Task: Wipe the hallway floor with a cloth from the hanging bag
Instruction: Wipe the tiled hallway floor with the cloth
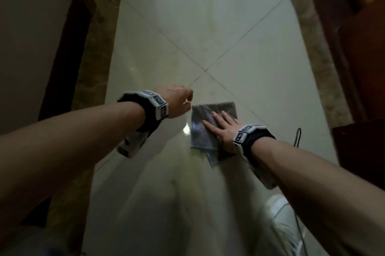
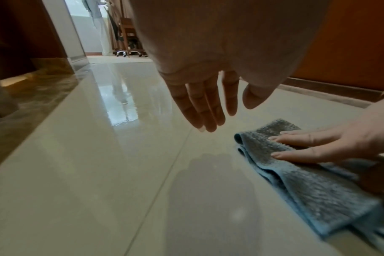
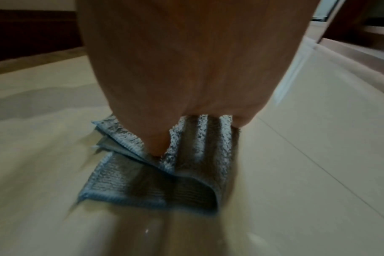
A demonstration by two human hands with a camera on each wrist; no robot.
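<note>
Cloth, folded grey-blue terry (image 1: 210,128), lies flat on the glossy cream tile floor (image 1: 166,182), a little right of the head view's centre. Long axis runs 12 to 6 o'clock in that view. A loose under-layer corner sticks out at the 6 o'clock end. Stacked folded edges show along its 9 o'clock side in the left wrist view (image 2: 292,175).

Right hand (image 1: 224,130) presses down on the cloth, palm flat, fingers straight and spread toward 11 o'clock, grasping nothing. In the right wrist view the cloth (image 3: 162,180) shows under the hand (image 3: 186,69), its pile ridged between the fingers.

Left hand (image 1: 177,102) hovers at 10 o'clock of the cloth, just beside its far corner and apart from it. In its own wrist view the hand (image 2: 210,97) hangs released above the floor (image 2: 88,173), fingers straight, holding nothing.

Diagonal grout lines cross at 12 o'clock beyond the cloth. Mottled brown stone border strip (image 1: 93,51) runs along the floor's 9 o'clock side, with a dark wood door frame (image 1: 68,47) outside it. Reddish-brown wood panelling (image 1: 360,51) closes the 3 o'clock side. Thin dark cord (image 1: 298,137) lies at 3 o'clock of the right wrist. White-trousered knee (image 1: 285,224) sits at 5 o'clock. Tiles around the cloth lie unobstructed.
</note>
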